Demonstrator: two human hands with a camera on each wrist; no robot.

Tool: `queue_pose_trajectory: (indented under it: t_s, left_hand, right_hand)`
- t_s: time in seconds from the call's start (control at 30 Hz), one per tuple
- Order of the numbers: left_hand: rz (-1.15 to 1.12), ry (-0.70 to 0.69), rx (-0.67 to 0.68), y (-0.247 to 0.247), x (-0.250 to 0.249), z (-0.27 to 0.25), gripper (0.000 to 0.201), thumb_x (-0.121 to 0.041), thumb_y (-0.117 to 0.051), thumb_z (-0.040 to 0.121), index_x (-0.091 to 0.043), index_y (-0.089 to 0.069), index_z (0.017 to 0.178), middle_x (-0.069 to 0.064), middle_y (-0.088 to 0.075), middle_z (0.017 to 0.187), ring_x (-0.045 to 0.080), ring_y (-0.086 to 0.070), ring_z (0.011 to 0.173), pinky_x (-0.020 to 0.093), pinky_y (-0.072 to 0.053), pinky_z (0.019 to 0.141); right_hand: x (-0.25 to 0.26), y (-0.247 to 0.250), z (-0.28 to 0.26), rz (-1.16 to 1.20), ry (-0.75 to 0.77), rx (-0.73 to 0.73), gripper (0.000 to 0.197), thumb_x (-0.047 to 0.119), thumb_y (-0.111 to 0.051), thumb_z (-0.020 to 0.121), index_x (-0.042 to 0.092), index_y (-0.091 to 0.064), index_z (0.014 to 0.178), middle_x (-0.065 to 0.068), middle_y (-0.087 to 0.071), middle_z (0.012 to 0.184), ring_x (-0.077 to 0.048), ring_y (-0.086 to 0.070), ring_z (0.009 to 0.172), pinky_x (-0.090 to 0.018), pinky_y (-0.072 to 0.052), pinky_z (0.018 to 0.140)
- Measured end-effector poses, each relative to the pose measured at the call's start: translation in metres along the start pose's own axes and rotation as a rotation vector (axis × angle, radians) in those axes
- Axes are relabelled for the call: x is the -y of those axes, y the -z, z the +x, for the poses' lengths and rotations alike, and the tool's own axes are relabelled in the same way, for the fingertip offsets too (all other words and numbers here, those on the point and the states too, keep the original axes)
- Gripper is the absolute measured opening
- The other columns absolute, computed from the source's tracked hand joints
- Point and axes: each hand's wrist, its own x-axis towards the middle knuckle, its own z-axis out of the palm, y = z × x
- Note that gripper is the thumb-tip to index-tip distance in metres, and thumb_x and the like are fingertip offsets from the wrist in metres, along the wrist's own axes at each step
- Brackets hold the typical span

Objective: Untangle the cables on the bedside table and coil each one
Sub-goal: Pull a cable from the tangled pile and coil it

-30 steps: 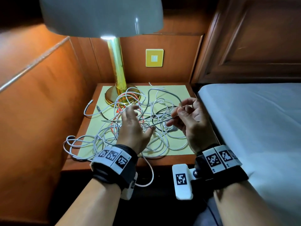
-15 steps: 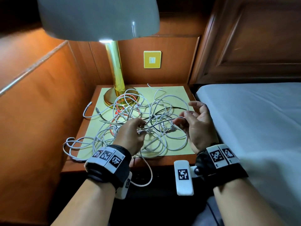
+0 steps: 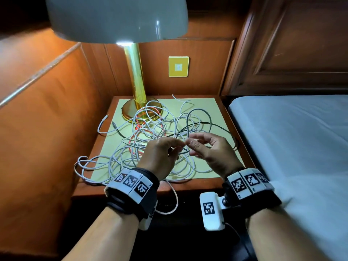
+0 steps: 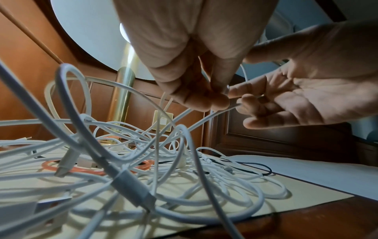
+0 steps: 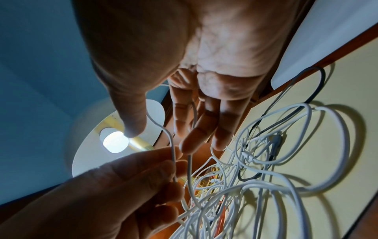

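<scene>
While left fingers (image 4: 196, 97) pinch a white cable (image 5: 174, 155), right fingers (image 5: 196, 137) hang loose beside the lamp (image 3: 135, 76).

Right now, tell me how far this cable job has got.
Done: nothing; no coiled cable shows anywhere on the yellow-topped wooden bedside table. In hand: the left hand pinches one thin white cable lifted from the heap, while the right hand has loose fingers beside it. Left: the whole tangle of white cables, the orange cable and the dark cable need separating and coiling.
</scene>
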Motion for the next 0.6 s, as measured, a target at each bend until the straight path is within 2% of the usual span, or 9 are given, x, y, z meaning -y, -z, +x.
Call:
queue_pose_trajectory:
  t_s: [0.1, 0.13, 0.2, 0.3, 0.37, 0.43, 0.5, 0.53, 0.6]
  left_hand:
    - [-0.011, -0.014, 0.027, -0.001, -0.003, -0.003, 0.010, -0.011, -0.074, 0.089, -0.017, -0.079, 0.095, -0.003, -0.074, 0.075, 0.007, -0.069, 0.060, 0.026, -0.056, 0.060]
    - [-0.017, -0.003, 0.033, -0.001, -0.005, -0.003, 0.012, -0.010, -0.074, 0.089, -0.018, -0.078, 0.097, -0.005, -0.074, 0.079, 0.006, -0.068, 0.060, 0.023, -0.054, 0.059]
    - [0.035, 0.045, 0.082, 0.000, -0.005, -0.003, 0.022, -0.014, -0.076, 0.087, -0.021, -0.074, 0.107, -0.007, -0.072, 0.096, 0.009, -0.067, 0.065, 0.016, -0.046, 0.062]
    - [0.163, 0.198, 0.248, 0.003, -0.002, -0.005, 0.051, -0.024, -0.078, 0.085, -0.022, -0.059, 0.132, -0.003, -0.060, 0.129, 0.019, -0.066, 0.096, 0.015, -0.037, 0.076]
    - [0.202, 0.250, 0.254, 0.007, 0.001, -0.005, 0.061, -0.026, -0.077, 0.086, -0.021, -0.051, 0.140, 0.001, -0.053, 0.139, 0.024, -0.061, 0.111, 0.019, -0.038, 0.089]
    - [0.205, 0.278, 0.182, 0.014, 0.003, -0.003, 0.061, -0.027, -0.076, 0.087, -0.021, -0.048, 0.141, 0.001, -0.051, 0.137, 0.025, -0.061, 0.108, 0.027, -0.043, 0.096]
    - [0.185, 0.308, 0.117, 0.021, 0.006, 0.001, 0.058, -0.027, -0.075, 0.087, -0.020, -0.050, 0.139, -0.004, -0.051, 0.128, 0.020, -0.062, 0.094, 0.027, -0.042, 0.090]
    - [0.176, 0.317, 0.092, 0.024, 0.008, 0.002, 0.056, -0.027, -0.076, 0.087, -0.019, -0.052, 0.137, -0.004, -0.052, 0.127, 0.020, -0.062, 0.094, 0.026, -0.041, 0.089]
    - [0.186, 0.317, 0.059, 0.029, 0.014, 0.004, 0.051, -0.026, -0.076, 0.087, -0.018, -0.057, 0.133, 0.002, -0.057, 0.129, 0.022, -0.059, 0.111, 0.025, -0.039, 0.097]
  right_hand:
    - [0.000, -0.005, 0.000, -0.053, 0.078, -0.034, 0.014, 0.032, -0.077, 0.086, 0.026, -0.075, 0.098, -0.001, -0.072, 0.090, -0.019, -0.075, 0.075, -0.049, -0.059, 0.086]
    - [-0.001, -0.007, 0.000, -0.060, 0.103, -0.061, 0.005, 0.028, -0.074, 0.089, 0.027, -0.074, 0.094, 0.001, -0.073, 0.090, -0.018, -0.075, 0.072, -0.050, -0.060, 0.084]
    - [-0.004, -0.008, 0.003, -0.027, 0.104, -0.094, 0.007, 0.026, -0.068, 0.094, 0.027, -0.071, 0.088, 0.002, -0.073, 0.089, -0.018, -0.074, 0.070, -0.052, -0.059, 0.085]
    - [-0.002, -0.006, 0.006, 0.242, 0.052, -0.106, 0.015, 0.016, -0.055, 0.101, 0.016, -0.065, 0.090, 0.002, -0.066, 0.073, -0.020, -0.069, 0.068, -0.046, -0.057, 0.085]
    - [0.003, -0.003, 0.006, 0.429, 0.029, -0.129, 0.017, 0.012, -0.046, 0.104, 0.010, -0.059, 0.092, 0.001, -0.063, 0.068, -0.018, -0.067, 0.064, -0.044, -0.055, 0.085]
    - [0.005, 0.002, 0.007, 0.594, 0.015, -0.172, 0.020, 0.011, -0.042, 0.105, 0.008, -0.056, 0.091, -0.001, -0.063, 0.067, -0.018, -0.067, 0.062, -0.043, -0.053, 0.086]
    - [0.007, 0.007, 0.007, 0.728, 0.011, -0.207, 0.023, 0.012, -0.040, 0.106, 0.008, -0.054, 0.089, -0.005, -0.063, 0.067, -0.019, -0.068, 0.061, -0.041, -0.052, 0.084]
    - [0.009, 0.009, 0.007, 0.783, 0.008, -0.223, 0.024, 0.013, -0.039, 0.106, 0.009, -0.054, 0.088, -0.006, -0.064, 0.065, -0.019, -0.068, 0.062, -0.039, -0.053, 0.083]
    - [0.013, 0.013, 0.006, 0.901, -0.001, -0.258, 0.027, 0.013, -0.037, 0.106, 0.010, -0.053, 0.084, -0.004, -0.065, 0.060, -0.016, -0.067, 0.059, -0.039, -0.055, 0.085]
